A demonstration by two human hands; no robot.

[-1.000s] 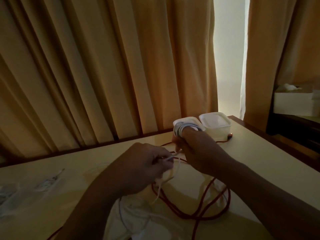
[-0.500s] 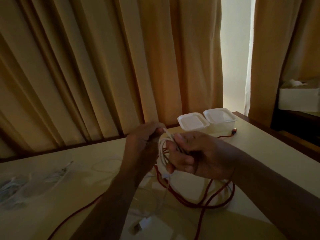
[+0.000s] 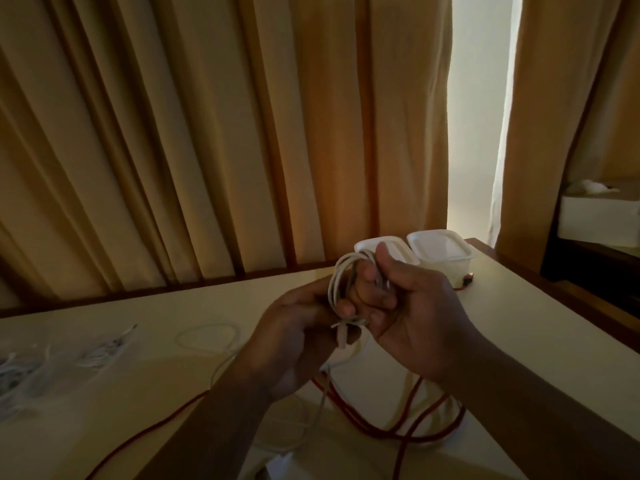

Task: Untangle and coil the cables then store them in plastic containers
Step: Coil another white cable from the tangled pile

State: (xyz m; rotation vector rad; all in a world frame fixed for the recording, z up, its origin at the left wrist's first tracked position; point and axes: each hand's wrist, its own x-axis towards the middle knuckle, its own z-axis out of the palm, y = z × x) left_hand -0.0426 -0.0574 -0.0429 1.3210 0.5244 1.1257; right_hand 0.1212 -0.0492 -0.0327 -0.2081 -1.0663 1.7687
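Head view: coil of white cable [image 3: 338, 284] held above the table [image 3: 526, 327], at mid-frame, just in front of two lidded plastic containers [image 3: 445, 247]. The loops are wound round the curled fingers [image 3: 379, 301] of the right hand [image 3: 415, 310], and the thumb is raised and pressed against the top of the coil. The long axis of the coil is set nearly upright, tilted slightly to the right at the top. Its lower end is crossed by a short stub of cable that points downward.

The left hand [image 3: 294, 337] is seen from the back. Its fingers are closed together on the cable at the lower end of the coil, and the fingertips themselves are hidden. From beneath this hand the free length of the white cable is hung straight down to the table, where it is lost in the dim light.

A red cable [image 3: 420, 427] is laid in loose loops on the table below both wrists. One run is carried off toward the lower left edge, and one plug end lies beside the right-hand container.

A second, loose white cable loop [image 3: 207, 336] is spread flat on the table to the left, well apart from the hands. Pale bundles at the far left edge are too blurred to be identified. Orange curtains [image 3: 207, 133] fill the background, parted at the right, where a white box [image 3: 599, 221] is set on a dark shelf.
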